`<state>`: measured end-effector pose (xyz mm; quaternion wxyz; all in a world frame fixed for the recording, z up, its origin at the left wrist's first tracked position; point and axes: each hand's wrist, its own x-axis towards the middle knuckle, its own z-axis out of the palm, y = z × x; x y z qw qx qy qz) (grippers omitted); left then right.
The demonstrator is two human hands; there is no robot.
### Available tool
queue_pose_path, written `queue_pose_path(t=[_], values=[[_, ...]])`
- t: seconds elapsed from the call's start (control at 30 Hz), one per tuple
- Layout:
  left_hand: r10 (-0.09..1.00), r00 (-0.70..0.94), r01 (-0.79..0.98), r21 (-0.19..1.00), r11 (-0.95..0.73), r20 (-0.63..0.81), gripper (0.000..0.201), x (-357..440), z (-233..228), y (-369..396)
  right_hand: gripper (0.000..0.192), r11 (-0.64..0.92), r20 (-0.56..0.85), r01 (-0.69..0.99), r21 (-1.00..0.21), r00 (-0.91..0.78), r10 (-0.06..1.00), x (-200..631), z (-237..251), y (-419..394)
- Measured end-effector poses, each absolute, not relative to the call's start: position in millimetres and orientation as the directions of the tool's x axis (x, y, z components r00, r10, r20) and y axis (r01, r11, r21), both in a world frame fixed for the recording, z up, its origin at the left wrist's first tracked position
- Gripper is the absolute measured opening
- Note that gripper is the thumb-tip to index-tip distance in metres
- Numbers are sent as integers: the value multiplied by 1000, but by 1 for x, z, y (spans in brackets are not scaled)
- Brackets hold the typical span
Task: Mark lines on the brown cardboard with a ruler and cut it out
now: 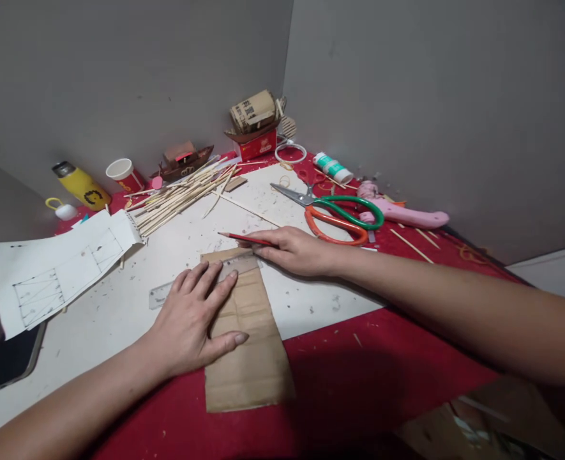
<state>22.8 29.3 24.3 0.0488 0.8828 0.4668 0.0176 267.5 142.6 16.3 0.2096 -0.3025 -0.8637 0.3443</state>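
A strip of brown cardboard (248, 377) lies in front of me, partly on a white sheet and partly on red cloth. Across its far end rests a clear ruler (162, 295). My left hand (196, 313) lies flat with fingers spread, pressing on the ruler and the cardboard. Between the fingers of my right hand (294, 250) is a red and black pencil (251, 239), its tip pointing left over the white sheet. That hand rests beside the ruler's right end. Beyond it are large scissors (306, 199) with one green and one orange handle.
Thin wooden sticks (181, 198) are piled at the back. A paper with a drawing (71, 268) overlaps a phone (11, 361) at left. Along the wall stand a yellow bottle (83, 185), a paper cup (123, 176) and model boats (186, 160). A pink glue gun (411, 214) lies at right.
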Motion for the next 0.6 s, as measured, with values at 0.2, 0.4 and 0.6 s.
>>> queue_pose_path(t=[0.2,0.4,0.6], values=[[813,580,812,108,-573,-50,83,16,25,33,50,597,158,347,-724,-758,633,269,17,146],[796,603,797,71,-600,-48,86,12,24,35,48,572,110,373,-731,-762,638,271,14,149],[773,634,772,69,-632,-15,89,13,23,37,38,388,166,279,-879,-584,795,269,9,145]])
